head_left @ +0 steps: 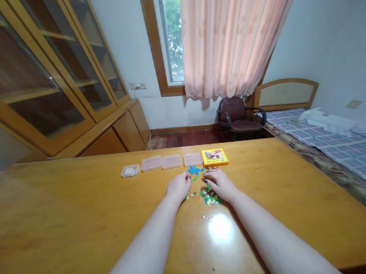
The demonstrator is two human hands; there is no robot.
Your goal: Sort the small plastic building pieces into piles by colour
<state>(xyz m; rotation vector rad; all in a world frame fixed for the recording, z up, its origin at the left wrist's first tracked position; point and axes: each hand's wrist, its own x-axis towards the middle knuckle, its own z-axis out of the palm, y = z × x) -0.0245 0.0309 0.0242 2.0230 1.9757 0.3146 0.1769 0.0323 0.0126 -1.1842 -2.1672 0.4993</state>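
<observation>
Both my hands rest on a wooden table (67, 208) among small loose building bricks. My left hand (178, 187) is curled, its fingertips pinched at a few green pieces just below a small heap of blue bricks (194, 169). My right hand (220, 183) lies over a pile of green and dark bricks (211, 197), fingers bent down onto the pieces. What either hand holds is too small to make out. A yellow box (215, 157) lies just beyond my right hand.
A row of clear plastic trays (161, 162) lines the table beyond the bricks; the leftmost tray (130, 171) holds something white. A glass-door cabinet (45, 87) stands left, a chair (238, 113) under the curtained window, a bed (324, 142) at right.
</observation>
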